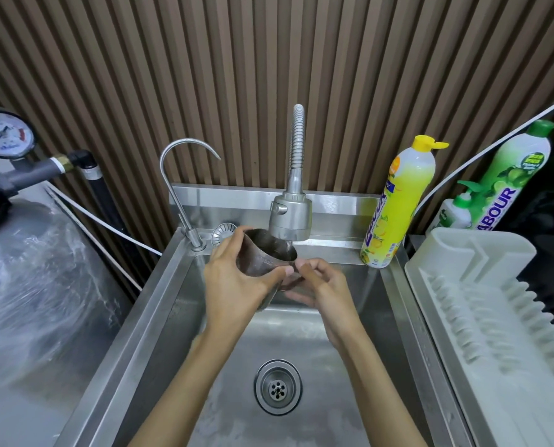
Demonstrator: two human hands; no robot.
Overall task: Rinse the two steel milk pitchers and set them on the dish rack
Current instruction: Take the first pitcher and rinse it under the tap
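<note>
- Nearest the camera, the round drain [277,387] sits in the floor of the steel sink [159,304], with both bare forearms reaching in over it.
- The left hand [233,279] is wrapped around the body of a steel milk pitcher [262,256], thumb across the near side, fingers curled over the far rim.
- The right hand [320,285] is pressed against the pitcher's right side, fingertips pinched at what may be its handle; the view there is too cluttered to be sure.
- The pitcher is tilted, its mouth turned up and away, directly under the spray head [290,217] of the flexible faucet.
- Only one pitcher is visible.
- To the right, a white dish rack [482,285] lies beside the sink.
- Farther back stand a yellow dish soap bottle [398,204], a green bottle [511,175] and a slim gooseneck tap [178,175].
</note>
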